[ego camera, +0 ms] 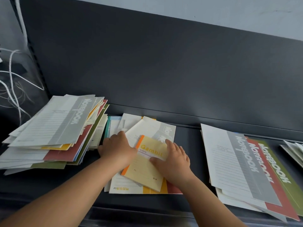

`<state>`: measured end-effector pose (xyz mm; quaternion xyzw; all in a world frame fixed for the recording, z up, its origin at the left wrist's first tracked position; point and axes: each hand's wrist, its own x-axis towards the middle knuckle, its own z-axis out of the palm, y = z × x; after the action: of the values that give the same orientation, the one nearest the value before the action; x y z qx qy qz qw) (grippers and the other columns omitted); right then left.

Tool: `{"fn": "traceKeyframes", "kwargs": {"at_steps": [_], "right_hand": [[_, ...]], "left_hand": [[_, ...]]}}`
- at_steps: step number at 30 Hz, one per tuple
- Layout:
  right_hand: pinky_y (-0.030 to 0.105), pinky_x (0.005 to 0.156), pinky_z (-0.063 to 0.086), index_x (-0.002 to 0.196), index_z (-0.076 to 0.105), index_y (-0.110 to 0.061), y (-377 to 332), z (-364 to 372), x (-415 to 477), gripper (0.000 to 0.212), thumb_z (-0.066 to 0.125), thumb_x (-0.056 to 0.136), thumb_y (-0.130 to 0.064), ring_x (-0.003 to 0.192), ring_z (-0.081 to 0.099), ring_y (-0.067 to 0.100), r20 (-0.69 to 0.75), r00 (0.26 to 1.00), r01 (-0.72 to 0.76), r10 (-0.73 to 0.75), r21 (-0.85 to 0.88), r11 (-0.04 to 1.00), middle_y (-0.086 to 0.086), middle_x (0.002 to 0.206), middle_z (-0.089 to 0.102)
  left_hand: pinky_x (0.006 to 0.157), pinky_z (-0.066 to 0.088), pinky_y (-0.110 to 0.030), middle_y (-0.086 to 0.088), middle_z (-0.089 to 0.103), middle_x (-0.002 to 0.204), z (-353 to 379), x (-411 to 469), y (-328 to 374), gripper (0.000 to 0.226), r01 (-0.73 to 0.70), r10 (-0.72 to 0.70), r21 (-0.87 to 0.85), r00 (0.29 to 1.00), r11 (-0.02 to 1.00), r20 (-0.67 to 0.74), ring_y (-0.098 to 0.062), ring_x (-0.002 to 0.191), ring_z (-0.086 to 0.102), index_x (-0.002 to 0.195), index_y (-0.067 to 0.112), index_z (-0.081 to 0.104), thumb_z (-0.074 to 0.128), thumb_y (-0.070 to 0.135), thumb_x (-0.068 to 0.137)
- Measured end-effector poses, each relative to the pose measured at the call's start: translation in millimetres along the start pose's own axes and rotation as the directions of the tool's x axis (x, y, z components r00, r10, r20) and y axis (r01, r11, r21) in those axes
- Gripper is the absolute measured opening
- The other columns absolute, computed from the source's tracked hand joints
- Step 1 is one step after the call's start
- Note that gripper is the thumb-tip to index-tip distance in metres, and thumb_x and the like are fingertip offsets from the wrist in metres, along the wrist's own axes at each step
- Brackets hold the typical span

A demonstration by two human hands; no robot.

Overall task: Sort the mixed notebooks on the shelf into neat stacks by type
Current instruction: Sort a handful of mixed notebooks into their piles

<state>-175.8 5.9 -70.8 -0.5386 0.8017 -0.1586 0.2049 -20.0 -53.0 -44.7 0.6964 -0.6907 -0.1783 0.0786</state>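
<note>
Two bare forearms come in from the bottom edge and meet over the middle of the dark shelf (188,141). The left hand (117,149) lies palm down on the middle pile (126,185), its fingers close together and fairly flat, pointing up and left towards the pile's far left corner. The right hand (173,159) rests on a small yellow notebook (146,172) with an orange spine, thumb pressed on the cover, fingers a little apart and laid over its top right corner. That notebook sits tilted on top of the middle pile, between the two hands, and reads "Gambit" in yellow, with a small "NOTEBOOK" beneath. At the near edge of the pile a pale cover shows "A5" beside a row of little yellow squares; red and yellow edges stick out beside it, and a grey-banded cover lies further back.

To the left, just beside the middle pile, a tall untidy heap (54,128) of mixed covers, white, red, green and yellow, is topped by a lined cover with "Notebook" on a grey band. To the right, apart from the hands, a fanned stack (229,161) shows "Notebook" three times, on grey, red and green bands. More pale covers (293,151) lie at the far right edge. Behind stands the dark back panel (164,71), and white cords (11,76) hang at far left
</note>
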Motion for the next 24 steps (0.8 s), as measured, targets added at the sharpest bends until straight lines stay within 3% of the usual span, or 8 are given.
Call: {"fn": "traceKeyframes", "kwargs": {"at_steps": [3, 6, 9, 15, 18, 20, 22, 24], "right_hand": [[0.048, 0.121, 0.013, 0.152, 0.017, -0.030, 0, 1, 1, 0.081, 0.057, 0.086, -0.058, 0.149, 0.013, 0.025, -0.026, 1.000, 0.012, -0.011, 0.021, 1.000, -0.006, 0.158, 0.024], [0.047, 0.120, 0.018, 0.151, 0.018, -0.030, 0, -1, 1, 0.080, 0.059, 0.087, -0.054, 0.148, 0.017, 0.024, -0.027, 1.000, 0.004, -0.002, 0.059, 0.998, -0.005, 0.158, 0.025], [0.046, 0.117, 0.024, 0.151, 0.019, -0.030, 0, -3, -2, 0.079, 0.063, 0.087, -0.047, 0.145, 0.021, 0.025, -0.022, 1.000, -0.002, 0.005, 0.120, 0.993, -0.005, 0.156, 0.027], [0.043, 0.107, 0.041, 0.149, 0.023, -0.033, 1, -8, -1, 0.083, 0.071, 0.082, -0.036, 0.133, 0.037, 0.024, -0.036, 0.996, -0.069, 0.080, 0.225, 0.972, -0.007, 0.139, 0.045], [0.047, 0.099, 0.049, 0.147, 0.024, -0.035, 0, -7, -2, 0.087, 0.075, 0.076, -0.037, 0.124, 0.047, 0.022, -0.056, 0.989, -0.118, 0.139, 0.284, 0.952, -0.010, 0.129, 0.051], [0.047, 0.099, 0.050, 0.146, 0.025, -0.035, 0, -5, -4, 0.089, 0.076, 0.074, -0.039, 0.124, 0.048, 0.021, -0.075, 0.984, -0.131, 0.161, 0.306, 0.943, -0.011, 0.129, 0.051], [0.047, 0.098, 0.050, 0.145, 0.027, -0.035, 1, -4, -5, 0.087, 0.076, 0.072, -0.042, 0.124, 0.048, 0.021, -0.103, 0.979, -0.135, 0.178, 0.331, 0.934, -0.012, 0.129, 0.052], [0.046, 0.096, 0.051, 0.144, 0.029, -0.034, 0, -3, -6, 0.084, 0.076, 0.074, -0.041, 0.122, 0.050, 0.020, -0.121, 0.973, -0.141, 0.194, 0.352, 0.925, -0.011, 0.128, 0.053]], "left_hand": [[0.075, 0.056, -0.039, -0.001, 0.059, 0.105, -5, 7, -1, 0.051, 0.019, 0.003, -0.237, 0.996, 0.971, 0.092, -0.023, 0.096, 0.060, 0.121, 0.020, 0.039, 0.065, 0.041, 0.082], [0.060, 0.051, -0.029, -0.001, 0.053, 0.096, -12, 9, -2, 0.043, 0.095, -0.014, -0.515, 0.987, 0.852, 0.159, -0.018, 0.084, 0.058, 0.114, 0.020, 0.036, 0.068, 0.025, 0.085], [0.059, 0.045, -0.028, 0.001, 0.047, 0.091, -15, 8, -2, 0.044, 0.154, -0.040, -0.671, 0.983, 0.726, 0.182, -0.016, 0.079, 0.053, 0.111, 0.025, 0.030, 0.067, 0.018, 0.087], [0.074, 0.050, -0.039, -0.015, 0.062, 0.101, -23, 13, -8, 0.026, 0.307, -0.100, -0.735, 0.945, 0.604, 0.312, -0.029, 0.088, 0.060, 0.103, 0.004, 0.055, 0.069, 0.011, 0.082], [0.076, 0.050, -0.037, -0.011, 0.065, 0.104, -23, 11, -7, 0.017, 0.221, 0.033, -0.694, 0.942, 0.685, 0.333, -0.027, 0.093, 0.060, 0.104, 0.010, 0.062, 0.061, 0.007, 0.088], [0.076, 0.050, -0.034, -0.004, 0.064, 0.108, -23, 8, -8, 0.028, 0.118, 0.156, -0.661, 0.927, 0.741, 0.340, -0.023, 0.095, 0.060, 0.116, 0.020, 0.057, 0.054, 0.005, 0.092], [0.082, 0.052, -0.041, -0.001, 0.064, 0.113, -26, 3, -9, 0.042, 0.068, 0.267, -0.637, 0.870, 0.768, 0.415, -0.023, 0.099, 0.061, 0.126, 0.033, 0.047, 0.049, 0.006, 0.095], [0.082, 0.053, -0.045, -0.001, 0.066, 0.114, -29, 1, -10, 0.046, 0.115, 0.322, -0.657, 0.801, 0.745, 0.505, -0.024, 0.102, 0.062, 0.126, 0.041, 0.043, 0.046, 0.006, 0.096]]}}
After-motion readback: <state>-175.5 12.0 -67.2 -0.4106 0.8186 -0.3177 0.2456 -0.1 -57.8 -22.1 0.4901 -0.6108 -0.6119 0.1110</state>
